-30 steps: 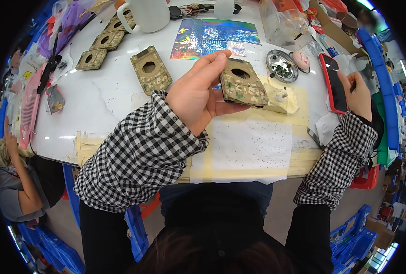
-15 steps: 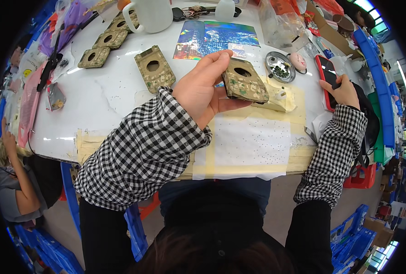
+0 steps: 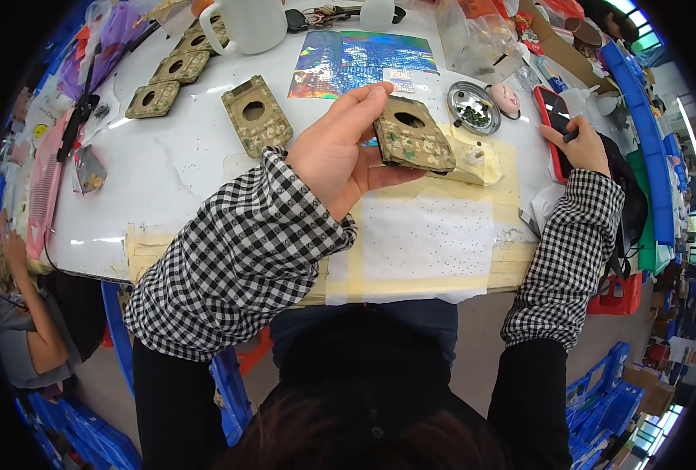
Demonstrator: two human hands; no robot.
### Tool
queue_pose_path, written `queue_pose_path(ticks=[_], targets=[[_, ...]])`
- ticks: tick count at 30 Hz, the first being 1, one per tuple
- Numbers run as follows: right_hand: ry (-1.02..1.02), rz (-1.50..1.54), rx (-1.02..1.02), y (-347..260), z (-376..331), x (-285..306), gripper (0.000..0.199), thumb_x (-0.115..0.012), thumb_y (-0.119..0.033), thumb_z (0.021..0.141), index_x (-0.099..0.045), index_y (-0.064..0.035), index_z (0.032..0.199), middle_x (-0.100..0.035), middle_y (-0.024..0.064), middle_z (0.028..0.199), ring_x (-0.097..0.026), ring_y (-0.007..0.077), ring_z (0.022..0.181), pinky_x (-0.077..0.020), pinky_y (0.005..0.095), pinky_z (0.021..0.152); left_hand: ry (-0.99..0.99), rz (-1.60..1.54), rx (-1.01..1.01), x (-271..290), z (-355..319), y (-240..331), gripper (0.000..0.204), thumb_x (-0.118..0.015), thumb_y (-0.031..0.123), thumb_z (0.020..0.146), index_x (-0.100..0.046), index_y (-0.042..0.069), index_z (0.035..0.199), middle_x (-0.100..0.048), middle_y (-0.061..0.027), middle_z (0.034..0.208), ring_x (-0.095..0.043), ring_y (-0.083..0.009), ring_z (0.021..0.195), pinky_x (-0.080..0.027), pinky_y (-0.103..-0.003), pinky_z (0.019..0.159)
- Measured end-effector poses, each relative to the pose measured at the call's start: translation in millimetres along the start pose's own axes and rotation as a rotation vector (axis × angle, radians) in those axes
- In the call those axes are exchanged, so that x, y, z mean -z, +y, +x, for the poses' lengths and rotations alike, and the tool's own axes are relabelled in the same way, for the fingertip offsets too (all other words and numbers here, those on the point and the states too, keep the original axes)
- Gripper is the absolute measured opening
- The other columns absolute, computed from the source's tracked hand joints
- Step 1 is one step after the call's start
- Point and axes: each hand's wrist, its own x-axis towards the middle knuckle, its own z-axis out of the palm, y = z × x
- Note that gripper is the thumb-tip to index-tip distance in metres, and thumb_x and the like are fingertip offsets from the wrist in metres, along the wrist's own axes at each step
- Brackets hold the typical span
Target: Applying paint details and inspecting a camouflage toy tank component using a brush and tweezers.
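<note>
Up close, the left hand has its fingers curled round a camouflage-patterned case with a round hole near its top end, thumb over the upper edge and fingers under it, holding it tilted above the white sheet that is taped to the table. The right hand is off to the side, fingers pinched on a small dark tool, its tip at the red-edged phone; whether it presses the screen I cannot tell.

By my reckoning the case is being held up for decorating while the other hand is busy at the phone. The next move would call for bringing the right hand back over the case and keeping the case steady and face up.

Just beyond the case sits a round metal dish of tiny stones, with a pink oval thing beside it. Farther left lie more cases: one alone, others in a row toward the table edge. A holographic sheet, a white mug and a clear bag crowd the far side. The dish lies near the right hand's way back, easy to knock. Another person's arm shows low at the left.
</note>
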Motion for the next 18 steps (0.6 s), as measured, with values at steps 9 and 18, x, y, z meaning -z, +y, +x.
queue_pose_path(ticks=[9, 18], targets=[[0.356, 0.047, -0.143, 21.8, 10.3, -7.2, 0.049, -0.055, -0.058, 0.085, -0.061, -0.0098, 0.096, -0.067, 0.0155, 0.095, -0.063, 0.0338, 0.093, -0.0477, 0.0411, 0.079, 0.002, 0.011, -0.005, -0.4, -0.4, 0.3, 0.039, -0.036, 0.034, 0.101, -0.041, 0.012, 0.133, -0.054, -0.0063, 0.123, -0.059, -0.0188, 0.109, -0.054, -0.037, 0.087], [0.637, 0.179, -0.112, 34.6, 15.4, -6.6, 0.044, -0.049, -0.05, 0.092, -0.063, -0.0093, 0.097, -0.069, 0.0122, 0.089, -0.065, 0.0307, 0.086, -0.0486, 0.039, 0.076, 0.0, -0.003, -0.008, 1.3, 1.7, -2.9, 0.038, -0.036, 0.033, 0.101, -0.042, 0.012, 0.132, -0.055, -0.0066, 0.122, -0.059, -0.0192, 0.108, -0.055, -0.036, 0.086]])
